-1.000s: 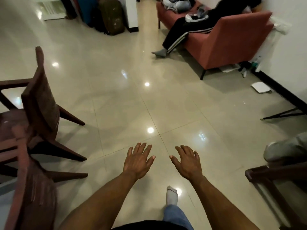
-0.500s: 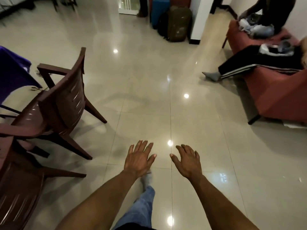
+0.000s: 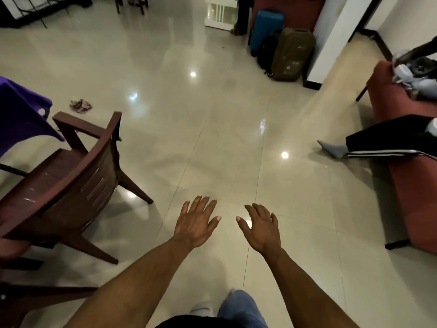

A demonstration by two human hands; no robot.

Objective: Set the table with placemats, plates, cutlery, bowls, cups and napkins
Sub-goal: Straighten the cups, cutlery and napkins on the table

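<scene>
Both hands, left [image 3: 195, 223] and right [image 3: 261, 229], spread, holding nothing, fingers pointing forward

Two chairs [image 3: 63, 185] (brown), two suitcases [image 3: 293, 54]

Bare forearms, blue jeans [image 3: 238, 308], white sock [image 3: 201, 308]
</scene>
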